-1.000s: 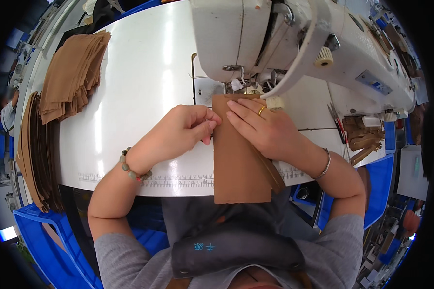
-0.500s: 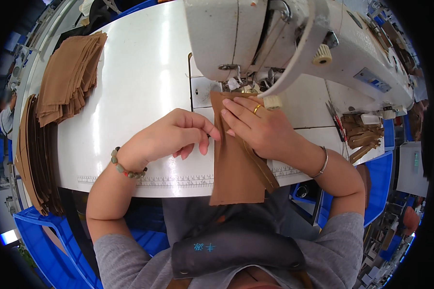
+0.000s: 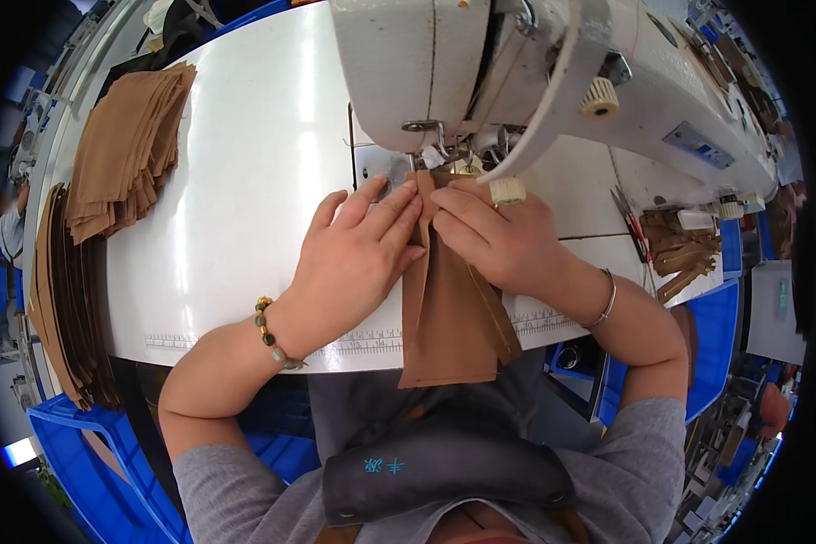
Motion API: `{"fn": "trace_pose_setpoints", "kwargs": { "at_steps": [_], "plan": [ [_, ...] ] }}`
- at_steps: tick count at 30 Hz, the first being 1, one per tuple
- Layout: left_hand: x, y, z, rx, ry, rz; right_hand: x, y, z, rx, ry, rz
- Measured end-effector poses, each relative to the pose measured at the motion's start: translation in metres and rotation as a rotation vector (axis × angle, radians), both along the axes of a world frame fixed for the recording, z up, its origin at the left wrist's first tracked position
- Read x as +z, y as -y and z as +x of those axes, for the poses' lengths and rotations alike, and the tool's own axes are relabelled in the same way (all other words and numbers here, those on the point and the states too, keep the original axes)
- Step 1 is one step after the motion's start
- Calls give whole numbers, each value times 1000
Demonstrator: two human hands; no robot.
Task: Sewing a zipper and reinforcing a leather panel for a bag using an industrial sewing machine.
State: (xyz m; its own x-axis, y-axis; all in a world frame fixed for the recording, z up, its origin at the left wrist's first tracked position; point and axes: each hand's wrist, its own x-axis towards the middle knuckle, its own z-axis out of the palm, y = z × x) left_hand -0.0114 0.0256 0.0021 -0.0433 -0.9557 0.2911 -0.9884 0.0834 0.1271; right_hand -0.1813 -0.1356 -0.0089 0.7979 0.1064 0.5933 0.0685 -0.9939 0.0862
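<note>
A brown fabric piece runs from under the presser foot of the white sewing machine down over the table's front edge. It has a raised lengthwise fold near its top and a stitched strip along its right side. My left hand is at the fabric's left edge, its fingertips and thumb closed on the fold while the outer fingers stretch toward the needle plate. On the other side, my right hand has its fingers bent and pinched on the fabric by the fold. The needle tip is hard to make out.
Stacked brown fabric panels lie at the table's far left, with darker folded pieces nearer me. Scissors and small brown strips are at the right. Blue bins stand below. A printed ruler follows the front edge.
My left hand has come forward and right onto the fabric's edge, which is now folded up. The fingers of my right hand, flat before, have bent and gripped the cloth.
</note>
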Motion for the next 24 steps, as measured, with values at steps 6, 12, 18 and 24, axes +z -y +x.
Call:
{"fn": "trace_pose_setpoints", "kwargs": {
  "at_steps": [6, 12, 18, 24],
  "plan": [
    [1, -1, 0, -4, 86, 27, 3, 3, 4, 13, -57, -14],
    [6, 0, -2, 14, 78, 51, 1, 6, -7, -45, -220, 6],
    [7, 3, 1, -20, 90, 56, -2, 6, -4, -43, -188, 63],
    [6, 8, 3, 15, 56, 62, -7, 12, -2, -73, -196, 50]
  ]
}}
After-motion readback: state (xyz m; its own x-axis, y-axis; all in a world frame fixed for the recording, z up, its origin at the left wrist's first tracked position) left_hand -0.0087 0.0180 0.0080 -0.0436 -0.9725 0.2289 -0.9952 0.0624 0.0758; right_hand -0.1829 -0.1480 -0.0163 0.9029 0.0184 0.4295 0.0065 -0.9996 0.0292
